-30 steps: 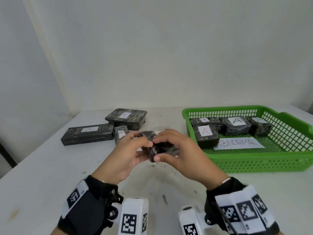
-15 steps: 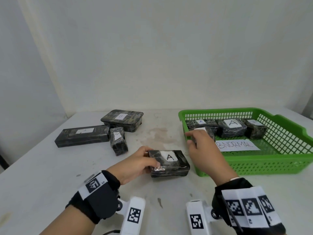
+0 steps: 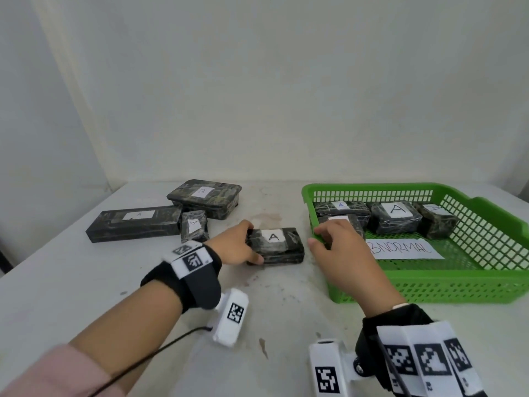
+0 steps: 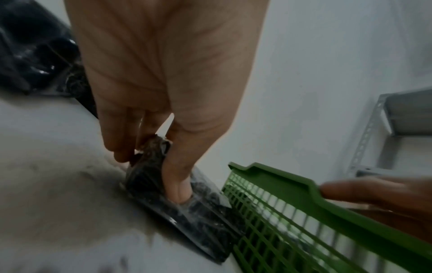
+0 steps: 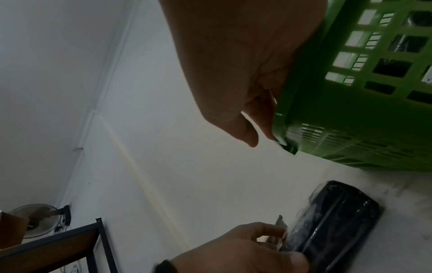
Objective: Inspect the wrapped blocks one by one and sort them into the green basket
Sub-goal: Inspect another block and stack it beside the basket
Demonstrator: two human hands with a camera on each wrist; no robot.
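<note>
Since R hand [image 3: 340,247] left: block [image 3: 276,245] tabled.

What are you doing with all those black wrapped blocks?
A person is sorting them. The left hand holds a block marked A on the table, beside the green basket. The right hand is at the basket's near corner, holding nothing. Four blocks already sit in the basket by a paper sign. Three more blocks wait at the back left.

on the desk [image 3: 71,282], three wrapped blocks [image 3: 137,223] lie at left, the basket [image 3: 429,287] at right with four blocks [image 3: 395,220] inside along its far side; one block [image 3: 276,245] sits between, just left of the basket.
</note>
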